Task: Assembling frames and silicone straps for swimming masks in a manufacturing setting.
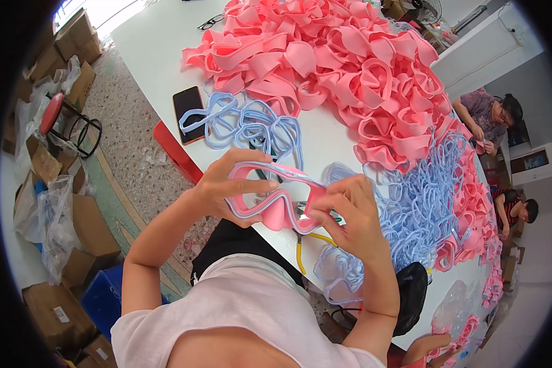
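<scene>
Between my two hands is a pink diving mask skirt (276,213) with a pale blue rim fitted along its edge. My left hand (227,187) grips its left side, thumb inside the opening and fingers around the outside. At the right side, the bent fingers of my right hand (352,211) pinch the edge. Just beyond the mask, several pale blue frames (270,126) lie in a cluster, partly over a dark phone (189,110). Pliers with yellow handles (300,253) rest at the table edge below the mask.
A large heap of pink skirts (343,67) covers the far part of the white table (147,46). Blue frames (417,196) are piled to the right. Two people (481,119) work beyond; another person's arm (426,348) shows lower right. Cardboard boxes (89,230) and a red stool (52,113) stand left.
</scene>
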Available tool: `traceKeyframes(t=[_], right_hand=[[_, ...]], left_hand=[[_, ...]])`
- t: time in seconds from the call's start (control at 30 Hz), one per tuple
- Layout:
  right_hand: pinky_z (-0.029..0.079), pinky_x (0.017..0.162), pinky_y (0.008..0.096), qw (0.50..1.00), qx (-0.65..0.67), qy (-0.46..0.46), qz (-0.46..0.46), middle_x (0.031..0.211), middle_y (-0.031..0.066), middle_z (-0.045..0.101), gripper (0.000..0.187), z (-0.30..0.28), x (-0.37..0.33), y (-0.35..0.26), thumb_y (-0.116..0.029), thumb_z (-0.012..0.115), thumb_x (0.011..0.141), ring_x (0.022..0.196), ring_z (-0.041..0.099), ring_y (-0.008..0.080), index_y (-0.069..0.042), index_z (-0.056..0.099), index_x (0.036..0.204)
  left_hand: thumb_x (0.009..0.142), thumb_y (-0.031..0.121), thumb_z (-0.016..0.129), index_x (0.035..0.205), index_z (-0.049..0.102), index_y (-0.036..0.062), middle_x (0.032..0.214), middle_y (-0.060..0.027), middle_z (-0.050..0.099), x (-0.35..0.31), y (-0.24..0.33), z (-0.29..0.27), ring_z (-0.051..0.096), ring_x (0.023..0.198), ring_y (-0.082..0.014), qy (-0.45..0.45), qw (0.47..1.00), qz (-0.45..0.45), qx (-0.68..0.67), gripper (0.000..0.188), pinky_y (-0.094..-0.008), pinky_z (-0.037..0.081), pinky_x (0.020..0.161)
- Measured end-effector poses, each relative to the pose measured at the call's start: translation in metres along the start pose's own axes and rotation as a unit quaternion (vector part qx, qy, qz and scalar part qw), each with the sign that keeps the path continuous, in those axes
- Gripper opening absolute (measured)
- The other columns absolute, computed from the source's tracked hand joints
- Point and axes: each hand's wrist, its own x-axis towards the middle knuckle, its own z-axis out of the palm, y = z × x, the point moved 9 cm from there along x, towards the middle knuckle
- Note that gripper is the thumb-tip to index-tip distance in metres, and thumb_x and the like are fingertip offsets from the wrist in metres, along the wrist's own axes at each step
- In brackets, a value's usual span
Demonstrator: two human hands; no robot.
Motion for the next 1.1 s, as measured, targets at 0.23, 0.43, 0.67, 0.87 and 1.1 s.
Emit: traceKeyframes(t=[0.23,0.43,0.67,0.87,1.1], right_hand=[[0.042,0.071,0.0306,0.965,0.215,-0.016,0.148,0.088,0.0047,0.057,0.027,0.006,0.008,0.037,-0.013,0.072,0.083,0.085,0.051,0.0179,-0.005,0.068,0.109],[0.040,0.062,0.0270,0.948,0.254,-0.081,0.174,0.082,0.0048,0.055,0.022,0.019,0.012,0.040,-0.012,0.072,0.084,0.069,0.049,0.0143,-0.003,0.069,0.104],[0.035,0.059,0.0228,0.909,0.328,0.084,0.243,0.078,-0.0012,0.051,0.022,0.014,-0.004,0.079,-0.011,0.076,0.081,0.066,0.043,0.0067,-0.003,0.071,0.101],[0.035,0.057,0.0236,0.922,0.289,0.092,0.242,0.077,-0.0013,0.050,0.023,0.018,-0.002,0.076,-0.012,0.077,0.081,0.065,0.043,0.0074,-0.003,0.071,0.101],[0.037,0.056,0.0248,0.937,0.236,0.070,0.246,0.076,0.0014,0.051,0.023,0.019,-0.002,0.070,-0.012,0.076,0.080,0.061,0.044,0.0090,-0.001,0.070,0.100]], left_hand=[[0.051,0.018,0.085,0.113,0.071,0.0185,0.122,-0.0152,0.056,-0.005,0.009,0.002,0.061,0.105,-0.0314,0.006,0.999,0.032,0.020,0.064,-0.0405,0.053,0.086],[0.051,0.016,0.085,0.112,0.071,0.0189,0.126,-0.0162,0.054,-0.005,0.010,0.007,0.060,0.107,-0.0323,-0.023,0.998,0.056,0.035,0.063,-0.0418,0.051,0.088],[0.077,0.047,0.078,0.146,0.029,0.0037,0.139,-0.0142,0.047,-0.038,-0.033,0.014,0.047,0.129,-0.0310,0.272,0.877,-0.293,-0.265,0.096,-0.0431,0.033,0.111],[0.086,0.033,0.072,0.136,0.045,0.0073,0.130,-0.0082,0.056,-0.048,-0.015,0.108,0.052,0.123,-0.0201,0.173,0.535,-0.451,-0.693,0.062,-0.0392,0.037,0.107],[0.085,0.017,0.069,0.114,0.060,0.0072,0.105,-0.0018,0.064,-0.056,-0.024,0.112,0.059,0.099,-0.0140,0.214,0.555,-0.534,-0.601,0.032,-0.0324,0.042,0.095]])
